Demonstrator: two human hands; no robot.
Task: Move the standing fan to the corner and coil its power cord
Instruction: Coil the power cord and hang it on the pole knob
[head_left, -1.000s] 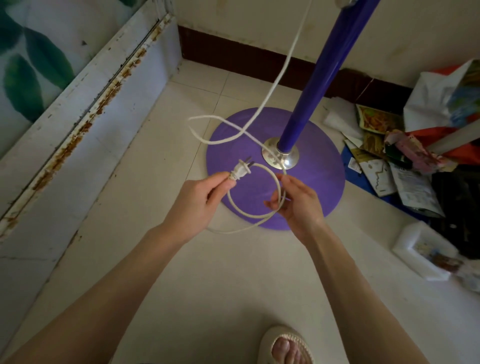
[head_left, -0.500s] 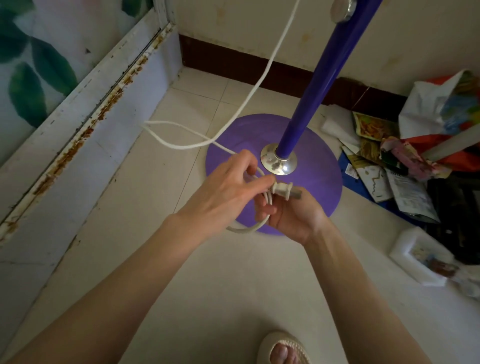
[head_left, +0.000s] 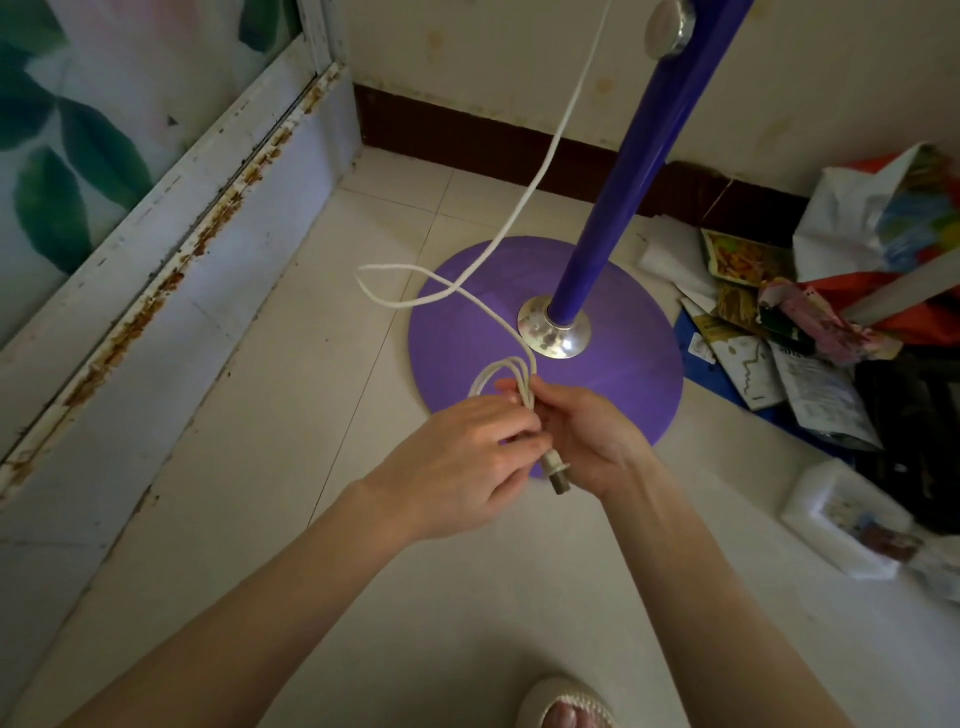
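Note:
The standing fan's round purple base (head_left: 613, 384) rests on the tiled floor near the room corner, with its blue pole (head_left: 639, 161) rising out of the top of the view. Its white power cord (head_left: 540, 171) hangs down from above and loops over the base. My left hand (head_left: 462, 462) and my right hand (head_left: 587, 436) meet in front of the base, both closed on a small coil of the cord (head_left: 501, 376). The white plug (head_left: 555, 472) points down between my hands.
A rusty white frame (head_left: 171, 249) with a leaf-patterned panel runs along the left. A dark skirting board lines the back wall. Packets, papers and bags (head_left: 810, 332) pile up at the right, with a white foam tray (head_left: 841, 519) nearer. My slippered foot (head_left: 563, 709) is at the bottom.
The wide loop held apart has been gathered into a tighter coil between both hands. The plug has gone from my left fingers to pointing down between my hands, which moved nearer me.

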